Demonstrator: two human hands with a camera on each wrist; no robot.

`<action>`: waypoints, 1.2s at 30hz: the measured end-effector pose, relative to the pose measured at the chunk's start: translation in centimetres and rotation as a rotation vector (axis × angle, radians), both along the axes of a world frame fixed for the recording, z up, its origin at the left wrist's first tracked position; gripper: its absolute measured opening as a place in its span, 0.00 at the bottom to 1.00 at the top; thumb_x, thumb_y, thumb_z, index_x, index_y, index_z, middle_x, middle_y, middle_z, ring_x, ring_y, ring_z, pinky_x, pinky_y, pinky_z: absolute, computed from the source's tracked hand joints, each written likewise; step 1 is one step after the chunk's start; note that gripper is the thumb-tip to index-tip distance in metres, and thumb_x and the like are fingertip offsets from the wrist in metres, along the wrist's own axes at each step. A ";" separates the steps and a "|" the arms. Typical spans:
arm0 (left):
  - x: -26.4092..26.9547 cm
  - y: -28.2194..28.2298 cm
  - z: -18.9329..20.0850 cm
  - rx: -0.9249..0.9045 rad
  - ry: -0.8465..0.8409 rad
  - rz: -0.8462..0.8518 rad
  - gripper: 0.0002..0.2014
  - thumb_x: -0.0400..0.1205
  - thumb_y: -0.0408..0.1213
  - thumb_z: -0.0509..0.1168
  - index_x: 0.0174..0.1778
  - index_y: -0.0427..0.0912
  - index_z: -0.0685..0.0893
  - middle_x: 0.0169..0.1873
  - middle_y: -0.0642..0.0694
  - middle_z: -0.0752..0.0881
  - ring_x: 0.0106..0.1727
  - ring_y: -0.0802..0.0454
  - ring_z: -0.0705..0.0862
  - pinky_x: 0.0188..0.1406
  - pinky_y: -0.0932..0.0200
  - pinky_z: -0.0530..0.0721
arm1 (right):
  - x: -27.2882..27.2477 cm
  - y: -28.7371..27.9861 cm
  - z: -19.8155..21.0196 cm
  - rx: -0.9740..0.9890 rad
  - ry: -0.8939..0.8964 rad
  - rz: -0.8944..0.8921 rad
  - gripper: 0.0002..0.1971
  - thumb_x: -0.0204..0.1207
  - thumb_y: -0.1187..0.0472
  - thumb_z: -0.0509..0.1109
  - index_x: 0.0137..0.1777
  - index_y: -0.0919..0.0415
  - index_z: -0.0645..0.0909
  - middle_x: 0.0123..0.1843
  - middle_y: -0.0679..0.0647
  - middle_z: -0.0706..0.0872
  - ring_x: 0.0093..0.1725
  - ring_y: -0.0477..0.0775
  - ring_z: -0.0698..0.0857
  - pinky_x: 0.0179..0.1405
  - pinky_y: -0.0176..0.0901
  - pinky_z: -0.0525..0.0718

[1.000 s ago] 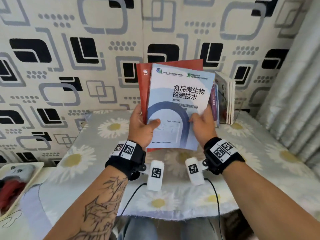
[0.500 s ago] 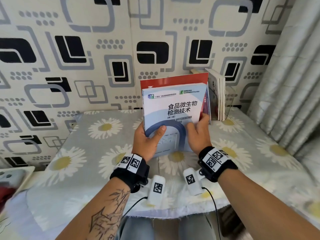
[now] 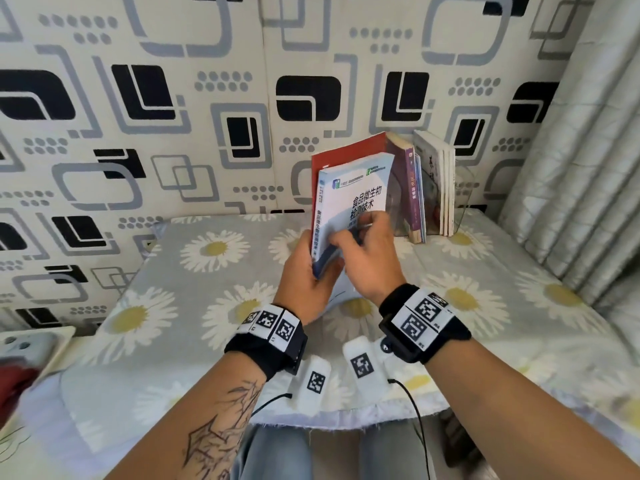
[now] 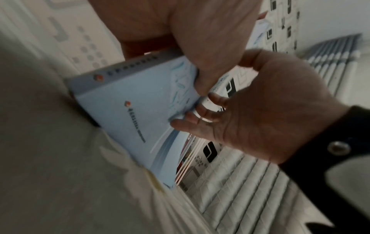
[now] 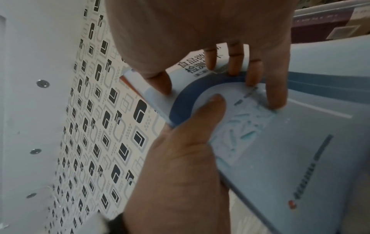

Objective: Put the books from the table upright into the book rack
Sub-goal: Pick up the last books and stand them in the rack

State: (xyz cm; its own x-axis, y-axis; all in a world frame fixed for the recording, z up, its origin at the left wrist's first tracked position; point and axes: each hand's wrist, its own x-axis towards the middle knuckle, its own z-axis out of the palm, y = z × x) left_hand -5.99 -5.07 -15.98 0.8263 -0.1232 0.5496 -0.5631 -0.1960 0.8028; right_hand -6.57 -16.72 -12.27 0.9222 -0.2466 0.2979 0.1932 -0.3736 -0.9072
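Two hands steer the last books toward the rack; nearest the camera, the left hand point(image 3: 304, 275) is clenched round the lower spine corner of a pale blue textbook point(image 3: 353, 199), thumb on the cover, while the right hand point(image 3: 367, 258) lays its fingers flat on the cover's front, thumb curled toward the lower edge, so both hands' grip is on the same book; behind it, pressed against its back, rides a red book point(image 3: 346, 150), carried along in the pair, though which hand bears it cannot be told; both books stand tilted, upper edges leaning right, over the daisy-print desk point(image 3: 173, 306), just beside the row already shelved.

Farther back, a purple book point(image 3: 414, 192) leans left in the clear book rack point(image 3: 462, 199), and several white-spined books point(image 3: 440, 181) stand upright against its right end; judged from this, most of the job is done: these volumes are in, the blue and red pair are not yet seated, and no other loose book shows on the desk.

The head view alone gives the rack and the gap the pair is aimed at; the left wrist view shows what it hides, the blue book's lower corner close to or touching the cloth, and the right hand's fingers point(image 4: 200, 114) hooked on the book's edge; the right wrist view shows the spread fingertips point(image 5: 277, 101) bearing on the cover and the purple book's edge point(image 5: 320, 30) close above.
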 end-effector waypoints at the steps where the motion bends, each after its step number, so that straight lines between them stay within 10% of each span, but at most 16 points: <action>1: -0.1 -0.1 0.2 0.024 0.002 0.010 0.21 0.79 0.36 0.66 0.69 0.48 0.74 0.60 0.45 0.86 0.58 0.53 0.86 0.56 0.56 0.86 | -0.2 0.2 0.2 0.005 0.027 0.021 0.37 0.58 0.37 0.68 0.65 0.53 0.66 0.63 0.56 0.77 0.60 0.55 0.82 0.61 0.57 0.83; 5: -0.3 -0.8 0.5 0.186 0.045 0.087 0.27 0.71 0.30 0.74 0.67 0.37 0.76 0.61 0.38 0.84 0.61 0.43 0.84 0.62 0.48 0.83 | -1.5 1.0 0.7 -0.109 0.089 0.036 0.55 0.56 0.30 0.76 0.78 0.56 0.57 0.69 0.54 0.70 0.65 0.53 0.77 0.67 0.47 0.78; 8: -0.7 -1.4 0.5 0.207 0.077 0.042 0.33 0.68 0.32 0.76 0.70 0.40 0.75 0.65 0.42 0.82 0.65 0.47 0.83 0.61 0.53 0.84 | -1.7 1.0 0.7 -0.194 0.045 -0.112 0.43 0.68 0.35 0.74 0.76 0.58 0.63 0.63 0.56 0.77 0.56 0.55 0.80 0.55 0.42 0.78; 13: -0.1 -0.1 0.9 -0.092 0.351 -0.271 0.18 0.62 0.34 0.76 0.46 0.41 0.83 0.47 0.44 0.88 0.50 0.46 0.87 0.43 0.54 0.86 | -1.5 -1.2 0.3 -0.296 -0.045 -0.249 0.12 0.78 0.52 0.67 0.52 0.60 0.83 0.42 0.57 0.89 0.44 0.61 0.88 0.38 0.40 0.80; 17: 2.1 1.2 1.6 -0.535 0.808 -0.244 0.03 0.74 0.35 0.67 0.38 0.46 0.85 0.40 0.45 0.87 0.41 0.47 0.85 0.35 0.57 0.77 | -1.5 -3.4 1.6 -0.343 -0.021 -0.201 0.14 0.77 0.54 0.68 0.39 0.65 0.82 0.32 0.56 0.86 0.32 0.59 0.85 0.32 0.38 0.77; 21: 3.9 2.0 -0.5 -0.693 0.884 -0.074 0.03 0.76 0.35 0.66 0.43 0.41 0.82 0.36 0.45 0.82 0.33 0.49 0.81 0.28 0.59 0.77 | -1.8 -6.0 3.9 -0.441 -0.030 -0.247 0.13 0.79 0.57 0.68 0.35 0.62 0.76 0.27 0.47 0.78 0.25 0.45 0.77 0.17 0.25 0.70; 24: 4.3 2.4 -1.7 -0.850 0.856 -0.064 0.05 0.79 0.28 0.61 0.40 0.40 0.80 0.33 0.43 0.80 0.33 0.47 0.81 0.32 0.58 0.81 | -1.9 -7.7 5.4 -0.518 -0.118 -0.331 0.17 0.79 0.58 0.69 0.30 0.60 0.70 0.25 0.50 0.75 0.27 0.56 0.74 0.28 0.39 0.67; 31: 4.4 2.5 -2.1 -0.889 0.813 -0.065 0.08 0.78 0.23 0.58 0.39 0.40 0.78 0.31 0.42 0.79 0.31 0.48 0.80 0.29 0.60 0.80 | -0.2 -9.1 6.7 -0.617 -0.175 -0.392 0.14 0.81 0.59 0.66 0.38 0.67 0.74 0.26 0.51 0.70 0.32 0.56 0.68 0.30 0.35 0.58; 36: 4.6 2.6 -2.3 -0.913 0.807 -0.071 0.08 0.79 0.24 0.59 0.38 0.40 0.79 0.30 0.43 0.79 0.30 0.48 0.80 0.28 0.60 0.80 | 2.2 -8.7 5.8 -0.642 -0.140 -0.403 0.11 0.81 0.57 0.65 0.48 0.66 0.79 0.47 0.70 0.87 0.49 0.73 0.84 0.41 0.45 0.75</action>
